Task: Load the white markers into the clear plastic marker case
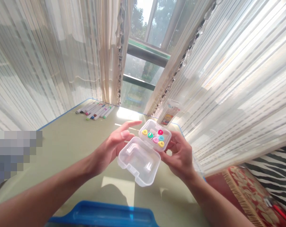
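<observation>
A clear plastic case (140, 160) is held up over the table with its hinged lid swung open toward me. Several small coloured pieces lie inside it, among them a red piece (160, 132), a green piece (150, 135) and a yellow piece (161, 144); they look like buttons or picks. My right hand (181, 154) grips the case by its right side, thumb and fingers at the edge. On the other side, my left hand (118, 138) is beside the case with its index finger stretched out and thumb apart. Whether its lower fingers touch the case is hidden.
Several markers (95, 110) lie at the table's far left. A clear packet (170, 112) stands near the far right edge. A blue tray (114, 212) is at the near edge of the pale green table (69, 142). Striped curtains (62, 56) hang behind; a zebra-patterned cloth (273, 176) is at right.
</observation>
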Demonstrator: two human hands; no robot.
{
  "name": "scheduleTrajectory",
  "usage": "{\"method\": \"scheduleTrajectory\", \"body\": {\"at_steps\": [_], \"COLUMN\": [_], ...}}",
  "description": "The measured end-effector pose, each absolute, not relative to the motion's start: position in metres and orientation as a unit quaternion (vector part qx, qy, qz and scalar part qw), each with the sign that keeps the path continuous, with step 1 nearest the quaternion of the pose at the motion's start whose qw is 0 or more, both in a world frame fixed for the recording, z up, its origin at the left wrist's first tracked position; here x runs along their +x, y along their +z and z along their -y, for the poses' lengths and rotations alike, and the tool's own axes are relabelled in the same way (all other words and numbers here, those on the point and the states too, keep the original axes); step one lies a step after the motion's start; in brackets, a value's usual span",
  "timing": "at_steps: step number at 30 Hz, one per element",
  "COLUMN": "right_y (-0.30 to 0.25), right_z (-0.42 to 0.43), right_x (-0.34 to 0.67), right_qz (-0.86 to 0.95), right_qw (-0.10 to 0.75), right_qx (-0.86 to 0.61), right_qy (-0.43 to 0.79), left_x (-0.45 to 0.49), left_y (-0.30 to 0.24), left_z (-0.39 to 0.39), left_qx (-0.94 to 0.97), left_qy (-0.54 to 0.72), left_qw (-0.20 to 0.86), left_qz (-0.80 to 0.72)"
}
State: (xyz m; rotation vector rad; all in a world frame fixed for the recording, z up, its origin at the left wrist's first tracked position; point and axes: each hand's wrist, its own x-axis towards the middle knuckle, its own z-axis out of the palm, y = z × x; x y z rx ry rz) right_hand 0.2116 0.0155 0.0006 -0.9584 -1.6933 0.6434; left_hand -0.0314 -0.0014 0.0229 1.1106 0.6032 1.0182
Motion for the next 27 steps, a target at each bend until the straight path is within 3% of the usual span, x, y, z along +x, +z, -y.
{"method": "scheduleTrajectory", "body": {"at_steps": [13,18,27], "right_y": [0.005,0.014,0.014], "right_z": [-0.027,-0.025,-0.008], "right_x": [0.185,0.174,0.152], "right_qz": [0.620,0.637,0.691], "right_qw": [0.584,0.573,0.542], "right_qx": [-0.425,-0.459,-0.453], "right_qy": [0.307,0.236,0.151], "left_x": [-0.041,-0.038,-0.037], "left_y": [0.013,0.010,0.005], "left_z": [-0.004,-0.006,-0.015], "left_qx": [0.641,0.638,0.661], "left_qy": [0.494,0.528,0.623], "left_qw": [0.525,0.471,0.261], "left_qz": [-0.262,-0.303,-0.326]}}
